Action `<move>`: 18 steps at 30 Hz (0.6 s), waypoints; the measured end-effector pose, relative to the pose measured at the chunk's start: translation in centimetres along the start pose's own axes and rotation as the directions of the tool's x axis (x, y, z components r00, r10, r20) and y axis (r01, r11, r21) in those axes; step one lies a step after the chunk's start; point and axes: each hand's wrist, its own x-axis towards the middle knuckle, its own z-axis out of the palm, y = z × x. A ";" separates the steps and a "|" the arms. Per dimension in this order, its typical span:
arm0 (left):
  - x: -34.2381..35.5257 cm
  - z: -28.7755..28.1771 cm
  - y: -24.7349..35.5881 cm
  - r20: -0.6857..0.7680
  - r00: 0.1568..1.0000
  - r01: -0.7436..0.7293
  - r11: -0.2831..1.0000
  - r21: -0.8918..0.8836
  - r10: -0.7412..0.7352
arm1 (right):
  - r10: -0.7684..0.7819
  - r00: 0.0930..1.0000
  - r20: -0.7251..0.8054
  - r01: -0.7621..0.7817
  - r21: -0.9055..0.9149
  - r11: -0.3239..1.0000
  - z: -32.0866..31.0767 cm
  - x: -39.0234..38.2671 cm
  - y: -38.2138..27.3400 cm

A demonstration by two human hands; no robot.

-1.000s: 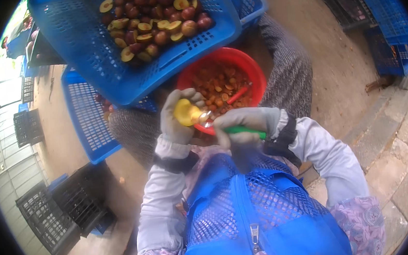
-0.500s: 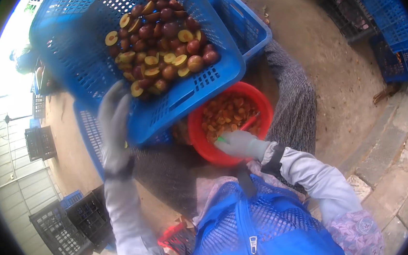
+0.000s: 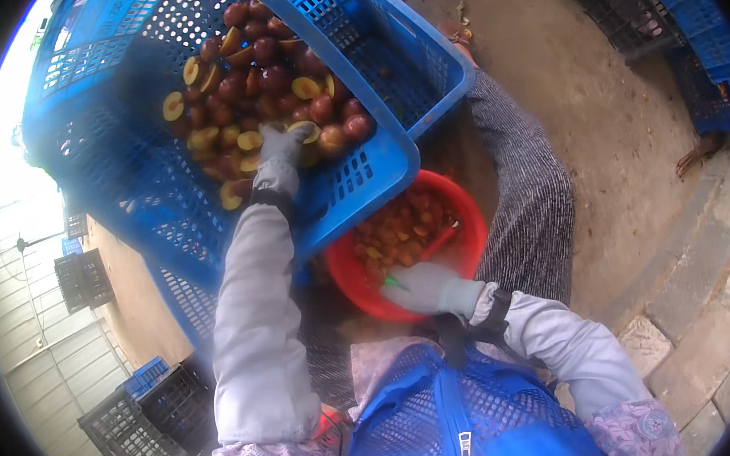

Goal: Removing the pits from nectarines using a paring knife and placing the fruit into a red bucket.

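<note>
The gloved left hand [image 3: 281,145] reaches into the blue crate [image 3: 116,163], fingers curled over a halved plum [image 3: 305,134] among the plums [image 3: 256,72]; whether it actually grips the fruit cannot be told. The right hand [image 3: 422,288] rests on the rim of the red basin [image 3: 468,219], clenched on a green-handled tool [image 3: 394,283] mostly hidden by the glove. The crate's corner covers part of the basin.

Left arm extended straight forward, forearm in a grey sleeve. Left hand [image 3: 281,144], in a grey glove, reaches into the blue crate [image 3: 377,170], palm down, fingers spread loosely. Right arm bent at the elbow, held close to the body, below the crate's near corner. Right hand [image 3: 422,288], gloved, fingers curled; whether closed on anything cannot be confirmed.
</note>
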 end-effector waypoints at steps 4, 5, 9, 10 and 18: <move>0.9 -0.6 -1.2 0.426 0.892 0.358 0.814 -0.457 -0.153 | 0.018 1.000 0.006 -0.018 0.063 0.998 -0.9 -1.0 -1.1; 0.5 -0.6 -0.9 0.449 0.884 0.327 0.861 -0.389 -0.133 | 0.045 0.999 0.029 -0.049 0.129 0.990 -1.9 -1.8 -2.0; -0.7 -2.8 1.1 0.465 0.885 0.260 0.833 -0.488 -0.003 | 0.045 0.998 -0.039 -0.026 0.402 0.915 -2.4 -3.9 -3.2; -1.4 -3.5 1.3 0.424 0.900 0.175 0.807 -0.564 0.101 | 0.028 0.997 -0.074 0.009 0.465 0.885 -2.5 -4.4 -3.3; -18.6 -8.9 3.1 0.287 0.822 -0.085 0.606 -0.791 0.491 | -0.131 0.947 -0.294 0.299 0.650 0.699 -2.7 -6.5 -8.9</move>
